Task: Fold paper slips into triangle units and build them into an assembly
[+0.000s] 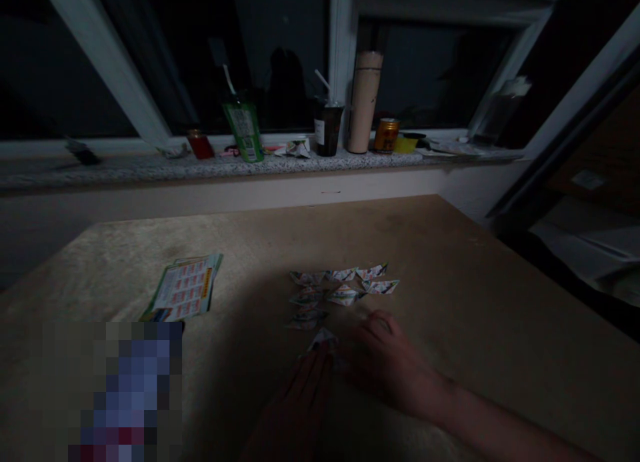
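Observation:
My left hand (pixel 305 392) reaches in from the bottom with its fingers stretched out flat. Their tips rest on a small folded paper piece (pixel 323 339). To the right, my right hand (pixel 387 362) is bent over the table with curled fingers. Its fingertips are dark and partly hidden beside the same paper, so what they hold, if anything, cannot be made out. Just beyond my hands lie several folded paper pieces (pixel 345 294) with pointed ends and coloured print, set in loose rows.
A stack of printed leaflets (pixel 185 285) lies on the wooden table (pixel 425 235), left of the folded pieces. Along the windowsill (pixel 290 165) stand a green container (pixel 245 132), a dark cup (pixel 328 129) with a straw, a tall flask (pixel 365 102) and a can (pixel 387 135).

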A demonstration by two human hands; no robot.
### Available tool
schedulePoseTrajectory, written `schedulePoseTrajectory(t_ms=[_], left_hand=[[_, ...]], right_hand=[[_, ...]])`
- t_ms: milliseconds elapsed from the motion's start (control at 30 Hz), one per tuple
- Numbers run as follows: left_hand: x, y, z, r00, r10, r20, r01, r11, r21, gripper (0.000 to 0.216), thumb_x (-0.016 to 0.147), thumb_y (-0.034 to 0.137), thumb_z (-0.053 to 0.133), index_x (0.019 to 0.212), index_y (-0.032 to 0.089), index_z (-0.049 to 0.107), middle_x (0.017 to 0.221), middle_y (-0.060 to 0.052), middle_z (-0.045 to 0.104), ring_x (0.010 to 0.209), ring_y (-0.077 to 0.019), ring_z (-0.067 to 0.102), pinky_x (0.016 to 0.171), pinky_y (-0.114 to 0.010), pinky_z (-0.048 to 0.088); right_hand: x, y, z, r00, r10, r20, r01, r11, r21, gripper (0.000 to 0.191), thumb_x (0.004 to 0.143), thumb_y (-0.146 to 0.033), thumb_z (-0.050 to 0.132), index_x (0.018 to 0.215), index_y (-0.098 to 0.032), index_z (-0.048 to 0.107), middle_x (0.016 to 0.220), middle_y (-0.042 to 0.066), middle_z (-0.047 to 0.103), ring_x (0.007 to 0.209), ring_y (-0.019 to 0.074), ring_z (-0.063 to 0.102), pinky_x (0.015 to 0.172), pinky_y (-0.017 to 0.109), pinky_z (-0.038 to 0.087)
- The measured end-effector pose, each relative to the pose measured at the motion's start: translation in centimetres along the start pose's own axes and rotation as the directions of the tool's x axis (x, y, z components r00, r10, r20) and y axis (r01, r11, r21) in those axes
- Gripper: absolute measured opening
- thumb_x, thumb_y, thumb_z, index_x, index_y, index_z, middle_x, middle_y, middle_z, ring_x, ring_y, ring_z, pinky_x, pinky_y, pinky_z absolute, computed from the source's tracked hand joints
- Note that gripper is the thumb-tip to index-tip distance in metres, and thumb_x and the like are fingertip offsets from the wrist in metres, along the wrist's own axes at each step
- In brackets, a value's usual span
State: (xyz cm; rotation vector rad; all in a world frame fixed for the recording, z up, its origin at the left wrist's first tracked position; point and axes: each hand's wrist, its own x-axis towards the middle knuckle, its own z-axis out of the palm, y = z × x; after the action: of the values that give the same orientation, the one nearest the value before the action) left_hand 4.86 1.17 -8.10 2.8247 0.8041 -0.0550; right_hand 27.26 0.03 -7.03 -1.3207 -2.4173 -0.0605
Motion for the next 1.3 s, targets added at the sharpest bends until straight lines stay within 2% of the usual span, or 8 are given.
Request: schedulePoseTrajectory(t_ms=[200,333,567,700,867,1067,1167,1300], left_hand=[[0.1,0.0,-0.2,1.000,0.014,0.003,-0.014,1.000,-0.007,0.077,0.087,0.032,0.048,0.148,0.011,0.006,0.151,-0.015,0.019,0.136,-0.0318,0.025,0.105,-0.047,0.034],[-0.1,0.3,-1.0,1.000,0.002,0.010,-0.002,1.000,-0.020,0.078,0.085,0.032,0.050,0.148,0.010,0.010,0.151,-0.016,0.021,0.137,-0.0303,0.025,0.106,-0.044,0.034],[0.3,-0.6,2.3,1.000,-0.013,-0.014,0.013,1.000,0.007,0.078,0.085,0.035,0.052,0.148,0.012,0.013,0.151,-0.015,0.019,0.136,-0.0335,0.024,0.106,-0.048,0.033],[0.4,-0.8,2.9,1.000,-0.005,-0.019,0.005,1.000,0.010,0.078,0.085,0.033,0.052,0.148,0.013,0.012,0.151,-0.015,0.020,0.136,-0.0336,0.025,0.105,-0.049,0.033],[0.6,-0.3,1.1,1.000,-0.011,0.022,0.011,1.000,-0.003,0.082,0.081,0.046,0.056,0.147,0.011,0.021,0.149,-0.018,0.024,0.134,-0.0351,0.028,0.104,-0.049,0.034],[0.5,0.9,-2.4,0.996,-0.024,0.091,0.027,0.999,-0.023,0.083,0.084,0.058,0.049,0.142,0.002,0.030,0.148,-0.022,0.025,0.135,-0.0347,0.027,0.105,-0.046,0.035],[0.5,1.0,-2.8,0.992,-0.020,0.121,0.023,1.000,-0.020,0.080,0.085,0.056,0.048,0.141,0.001,0.033,0.146,-0.023,0.027,0.134,-0.0352,0.029,0.104,-0.047,0.036],[0.3,1.0,-2.5,0.998,-0.010,0.064,0.011,1.000,-0.016,0.078,0.086,0.056,0.047,0.141,0.002,0.033,0.147,-0.022,0.028,0.134,-0.0336,0.029,0.105,-0.045,0.034]], right_hand=[[-1.7,-0.6,-0.7,0.999,0.032,0.037,-0.033,0.999,0.025,0.024,0.091,-0.034,0.051,0.110,-0.025,0.062,0.112,0.007,0.060,0.112,0.0240,0.048,0.107,0.049,0.025],[-2.0,-0.1,-1.4,0.998,0.047,0.051,-0.050,0.997,0.051,0.027,0.090,-0.032,0.052,0.114,-0.025,0.062,0.128,0.008,0.054,0.121,0.0263,0.043,0.106,0.053,0.028],[-2.2,-0.3,-0.9,0.999,0.053,-0.004,-0.053,0.998,-0.017,0.024,0.091,-0.026,0.050,0.110,-0.020,0.064,0.125,0.009,0.059,0.120,0.0259,0.048,0.105,0.053,0.031],[-2.2,-0.7,-0.9,0.999,0.019,-0.037,-0.020,0.999,-0.028,0.029,0.091,-0.026,0.050,0.117,-0.018,0.060,0.125,0.009,0.060,0.122,0.0267,0.046,0.105,0.055,0.032],[-2.1,-0.8,-1.6,0.998,-0.021,0.052,0.022,1.000,-0.008,0.030,0.091,-0.026,0.050,0.119,-0.019,0.059,0.131,0.008,0.055,0.130,0.0275,0.039,0.107,0.057,0.028],[-2.3,-1.3,-0.8,0.999,0.033,0.017,-0.033,0.999,0.012,0.031,0.091,-0.026,0.050,0.118,-0.016,0.060,0.128,0.012,0.057,0.129,0.0267,0.040,0.110,0.055,0.025],[-2.2,-1.7,-0.8,1.000,0.002,0.029,-0.002,1.000,-0.012,0.041,0.091,-0.029,0.050,0.128,-0.012,0.052,0.138,0.014,0.048,0.131,0.0276,0.038,0.109,0.055,0.028],[-1.8,-1.9,-1.5,0.994,-0.017,0.110,0.017,1.000,0.000,0.049,0.090,-0.036,0.051,0.133,-0.013,0.046,0.145,0.012,0.038,0.136,0.0282,0.029,0.111,0.056,0.022]])
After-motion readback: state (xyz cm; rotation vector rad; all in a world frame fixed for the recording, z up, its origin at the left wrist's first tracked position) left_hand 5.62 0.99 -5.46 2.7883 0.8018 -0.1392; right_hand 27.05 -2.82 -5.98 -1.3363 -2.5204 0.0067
